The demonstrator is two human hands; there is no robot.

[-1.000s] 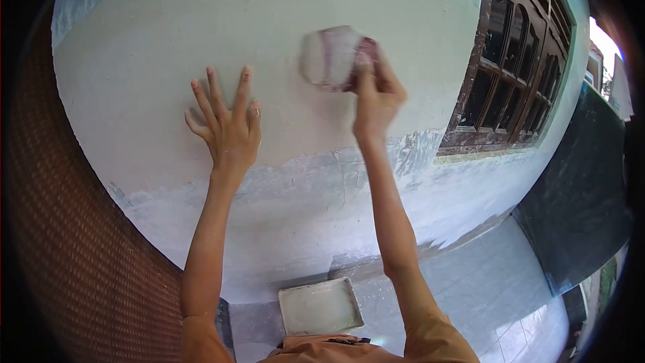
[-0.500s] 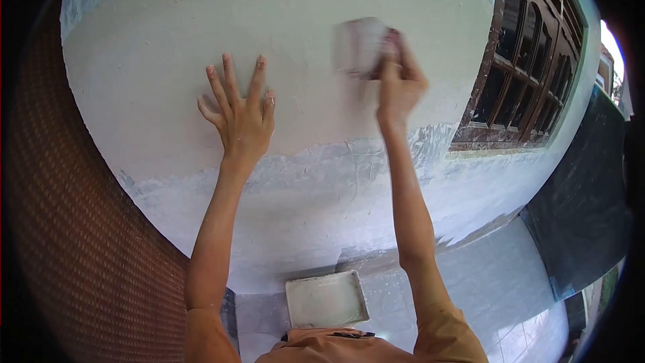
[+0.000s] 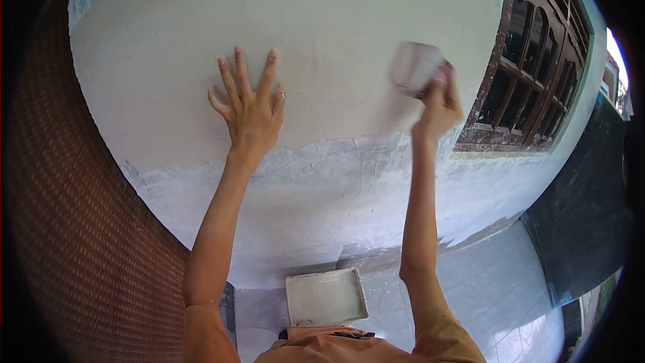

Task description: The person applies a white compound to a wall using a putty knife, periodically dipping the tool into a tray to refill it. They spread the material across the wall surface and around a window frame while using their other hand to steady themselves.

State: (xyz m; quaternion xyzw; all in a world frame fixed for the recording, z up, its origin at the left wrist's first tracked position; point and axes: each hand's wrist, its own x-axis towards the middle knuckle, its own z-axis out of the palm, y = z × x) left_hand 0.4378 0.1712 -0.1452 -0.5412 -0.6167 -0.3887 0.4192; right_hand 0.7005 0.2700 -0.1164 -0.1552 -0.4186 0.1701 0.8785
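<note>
My left hand (image 3: pixel 253 121) lies flat against the pale wall (image 3: pixel 322 27), fingers spread and pointing up. To the right, my right hand (image 3: pixel 440 111) grips a flat, squarish, whitish hand tool (image 3: pixel 414 67) with darker edges by its right side. Motion blurs the tool, and it overlaps the smooth beige part of the wall, a little left of the window. Below both hands runs a ragged border where the beige coat meets a bluish-white, streaky band.
A brown wooden window (image 3: pixel 531 67) with dark panes is set into the wall at right. A woven brown panel (image 3: pixel 87 228) stands at left. Below, a shallow whitish tray (image 3: pixel 327 298) rests on the tiled floor (image 3: pixel 484 289). A dark board (image 3: pixel 581 208) leans at far right.
My right hand has moved right and down with the tool, closer to the window. My left hand stays spread on the wall while the view shifts slightly.
</note>
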